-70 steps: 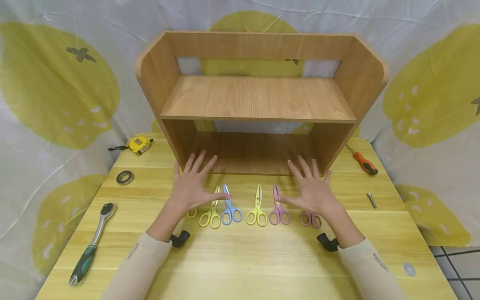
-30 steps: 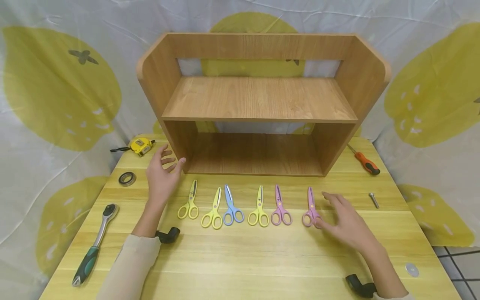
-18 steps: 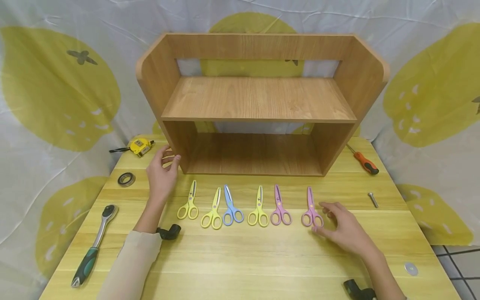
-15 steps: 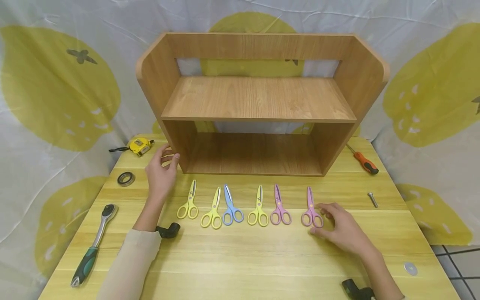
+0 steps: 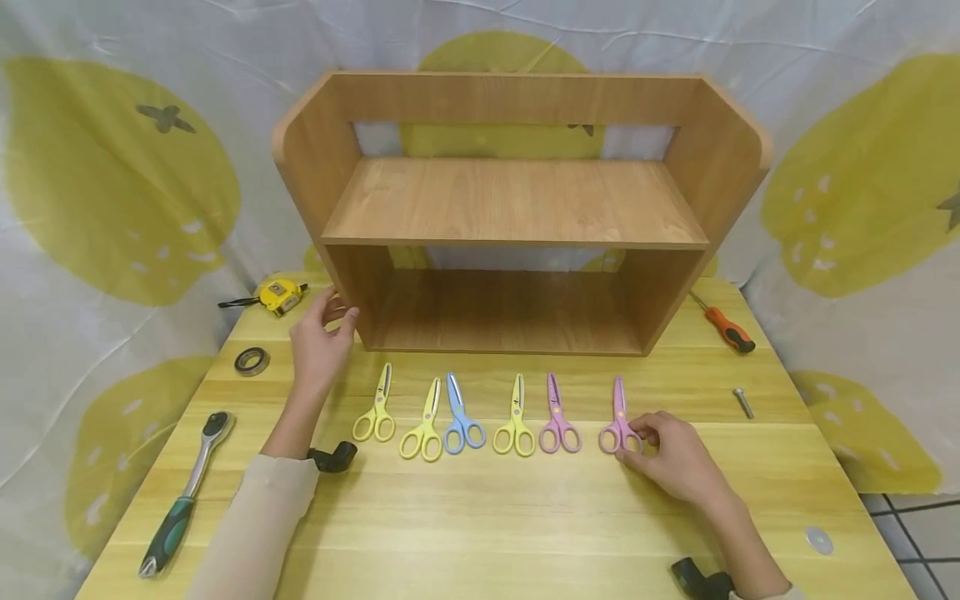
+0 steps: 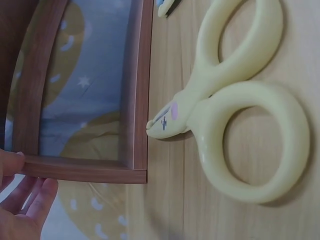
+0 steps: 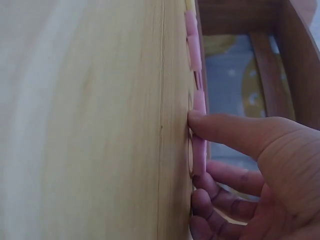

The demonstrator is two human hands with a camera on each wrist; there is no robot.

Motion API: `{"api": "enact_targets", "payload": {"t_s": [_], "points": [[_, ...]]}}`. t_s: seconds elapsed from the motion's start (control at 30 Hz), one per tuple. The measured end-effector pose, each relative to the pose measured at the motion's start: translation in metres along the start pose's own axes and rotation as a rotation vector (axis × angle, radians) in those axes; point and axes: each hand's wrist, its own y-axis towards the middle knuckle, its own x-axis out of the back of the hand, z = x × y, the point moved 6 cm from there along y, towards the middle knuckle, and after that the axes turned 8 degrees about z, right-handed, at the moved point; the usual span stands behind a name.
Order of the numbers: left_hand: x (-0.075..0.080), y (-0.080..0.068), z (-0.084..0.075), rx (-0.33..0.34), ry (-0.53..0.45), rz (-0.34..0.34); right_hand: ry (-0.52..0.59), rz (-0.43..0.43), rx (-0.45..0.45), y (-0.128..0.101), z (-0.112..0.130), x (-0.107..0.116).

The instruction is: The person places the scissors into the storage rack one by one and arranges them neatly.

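Note:
In the head view, my left hand (image 5: 318, 346) holds the left side panel of a two-tier wooden shelf (image 5: 517, 200). The left wrist view has the thumb (image 6: 11, 162) on one side of the panel edge and the fingers on the other. My right hand (image 5: 675, 462) pinches the handle of the rightmost pink scissors (image 5: 619, 407), which lie on the table. Left of them, along the shelf's front, are another pink pair (image 5: 555, 410), a yellow pair (image 5: 516, 410), a blue pair (image 5: 459, 408) and two more yellow scissors (image 5: 428, 419).
At left lie a yellow tape measure (image 5: 281, 297), a bearing (image 5: 240, 365) and a green-handled ratchet wrench (image 5: 169, 532). An orange screwdriver (image 5: 723, 323), a bolt (image 5: 743, 403) and a washer (image 5: 819, 540) lie at right. A lemon-print curtain (image 5: 127, 183) hangs behind the table.
Both hands, earlier spread above the scissors, have moved apart. The left has gone to the shelf's side panel. The right has closed in on the rightmost pink scissors, and its fingers have come together there.

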Motion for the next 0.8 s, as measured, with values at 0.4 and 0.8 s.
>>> {"api": "enact_targets", "payload": {"t_s": [0.4, 0.8], "points": [[0.002, -0.001, -0.004, 0.018, 0.019, 0.003, 0.119, 0.023, -0.059, -0.004, 0.002, 0.004], [0.003, -0.001, -0.005, 0.030, -0.021, -0.003, 0.168, -0.103, 0.020, -0.004, 0.007, 0.011]]}}
